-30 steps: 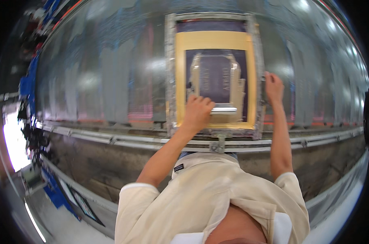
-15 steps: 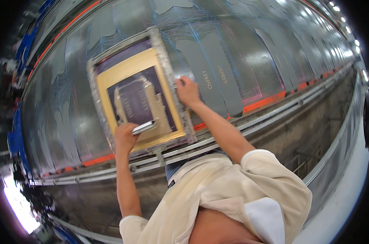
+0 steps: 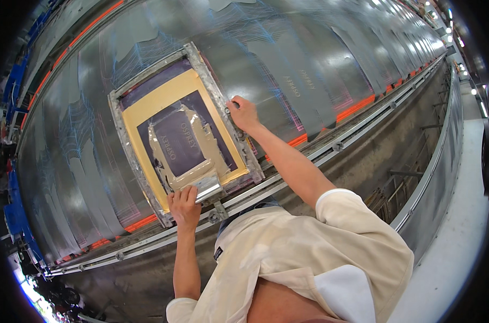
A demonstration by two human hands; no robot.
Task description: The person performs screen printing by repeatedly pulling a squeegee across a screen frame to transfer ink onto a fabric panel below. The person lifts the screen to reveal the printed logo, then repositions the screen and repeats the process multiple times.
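A screen-printing frame [image 3: 207, 79] with worn grey edges lies tilted on the long table in front of me. Yellowish tape [image 3: 142, 113] borders its dark purple mesh, which carries light lettering. Glossy tan ink [image 3: 214, 149] lies along both sides of the lettering and pools at the near end. My left hand [image 3: 184, 208] is closed round one end of a metal squeegee [image 3: 208, 188], whose edge rests in the ink close to the frame's near side. My right hand [image 3: 244, 114] has its fingers curled on the frame's right edge; their tips are partly hidden.
Grey fabric pieces [image 3: 303, 89] lie along the table [image 3: 212, 27], one beside the frame bearing printed lettering. A metal rail [image 3: 357, 129] with orange strips behind it follows the table's near edge. A small bracket [image 3: 218, 210] sits on the rail below the frame.
My left hand has drawn the squeegee toward me, to the near end of the mesh, and its blade is turned more into view. My right hand stays at the frame's right edge. The view has shifted.
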